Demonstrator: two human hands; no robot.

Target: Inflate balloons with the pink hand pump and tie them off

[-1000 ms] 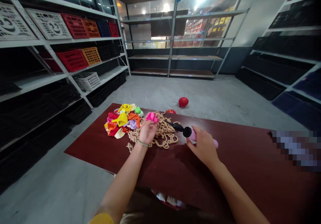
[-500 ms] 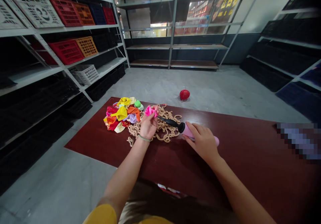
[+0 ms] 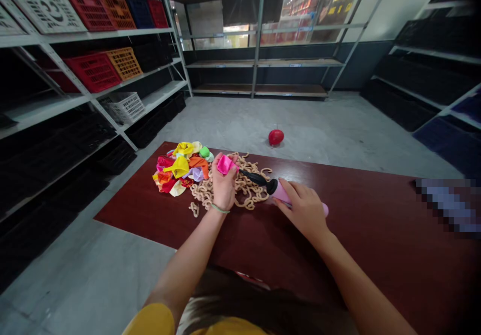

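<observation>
A limp pink balloon (image 3: pixel 226 164) is pinched in my left hand (image 3: pixel 224 187), its neck at the thin black nozzle of a hand pump. My right hand (image 3: pixel 306 210) is wrapped around the pink body of that balloon pump (image 3: pixel 280 191), which lies slantwise above the table. Whether the neck sits fully over the nozzle tip is hidden by my fingers. Under and beside my left hand spreads a pile of beige curly pieces (image 3: pixel 248 192). Left of it lies a heap of uninflated balloons (image 3: pixel 176 167) in yellow, red, orange, lilac and green.
The dark red-brown table (image 3: pixel 150 220) ends just beyond the piles. On the grey floor past it lies an inflated red balloon (image 3: pixel 276 137). Shelves with plastic crates (image 3: pixel 93 72) line the left; a metal rack (image 3: pixel 259 64) stands at the back. A blurred patch (image 3: pixel 447 202) covers the table's right end.
My left hand has turned a little, and the pink balloon looks slightly fuller and smoother. My right hand stays on the pump. The whole view has shifted slightly.
</observation>
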